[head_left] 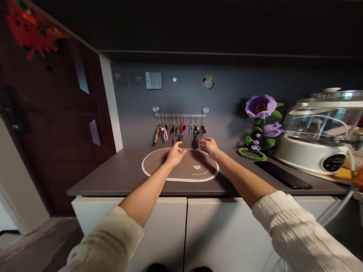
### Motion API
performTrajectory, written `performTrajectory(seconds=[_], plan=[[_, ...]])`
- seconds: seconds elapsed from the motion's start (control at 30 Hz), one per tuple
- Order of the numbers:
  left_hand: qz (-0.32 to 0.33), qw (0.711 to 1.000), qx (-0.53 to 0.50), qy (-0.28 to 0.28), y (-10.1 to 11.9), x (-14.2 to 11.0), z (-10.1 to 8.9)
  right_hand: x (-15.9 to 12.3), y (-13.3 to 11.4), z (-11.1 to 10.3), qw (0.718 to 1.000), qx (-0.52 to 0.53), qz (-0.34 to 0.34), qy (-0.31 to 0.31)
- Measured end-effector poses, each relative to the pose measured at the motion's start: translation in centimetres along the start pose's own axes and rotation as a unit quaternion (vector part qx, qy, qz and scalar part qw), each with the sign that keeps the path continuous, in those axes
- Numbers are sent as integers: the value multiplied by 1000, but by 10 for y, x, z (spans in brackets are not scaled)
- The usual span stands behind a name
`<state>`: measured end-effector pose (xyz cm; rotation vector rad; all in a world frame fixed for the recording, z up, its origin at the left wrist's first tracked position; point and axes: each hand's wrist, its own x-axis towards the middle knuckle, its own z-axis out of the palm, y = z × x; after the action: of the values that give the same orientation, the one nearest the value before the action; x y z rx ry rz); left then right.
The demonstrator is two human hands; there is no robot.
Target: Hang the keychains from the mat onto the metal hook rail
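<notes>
My left hand (176, 154) hovers over the brown oval mat (159, 166), its fingers apart and nothing seen in them. Over the mat's right side, my right hand (209, 146) reaches toward the wall with fingers loosely spread, also holding nothing I can see. Just beyond both hands, a hook rail (181, 115) on the wall carries several keys and key rings. Among them hang a pink strap (165, 133), a red strap (182, 129) and a dark red tag (203, 129). A dark reddish fob (196, 142) hangs close to my right fingertips; whether they touch is unclear.
To the right stand purple artificial flowers (261, 107) with a green ring base, a black phone (283, 175) lying flat, and a white appliance (309, 151) with a clear top. A dark cabinet (198, 28) overhangs the counter (113, 177). At left is a dark red door (62, 132).
</notes>
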<state>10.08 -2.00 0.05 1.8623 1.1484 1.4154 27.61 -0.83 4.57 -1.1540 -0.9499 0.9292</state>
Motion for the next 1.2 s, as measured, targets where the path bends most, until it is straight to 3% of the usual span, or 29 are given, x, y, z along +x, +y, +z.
performTrajectory(seconds=[0.17, 0.37, 0.6, 0.77, 0.9, 1.0, 1.2], plan=[[45, 995, -85, -7, 26, -23, -23, -53, -8, 2, 983, -45, -133, -119], [131, 989, -46, -59, 50, -60, -60, -99, -7, 2, 927, -102, -293, -211], [160, 982, 26, -101, 38, -102, -83, -136, 14, -2, 878, -180, -368, -245], [138, 985, -4, -107, 34, -115, -89, -149, 23, -6, 871, -198, -376, -248], [103, 988, -61, -97, 30, -104, -94, -142, 18, -8, 878, -196, -360, -248], [61, 996, -57, -40, 23, -82, -100, -119, 11, -10, 893, -195, -336, -229], [-28, 995, 59, 73, 4, -8, -113, -33, -10, -14, 932, -223, -280, -64]])
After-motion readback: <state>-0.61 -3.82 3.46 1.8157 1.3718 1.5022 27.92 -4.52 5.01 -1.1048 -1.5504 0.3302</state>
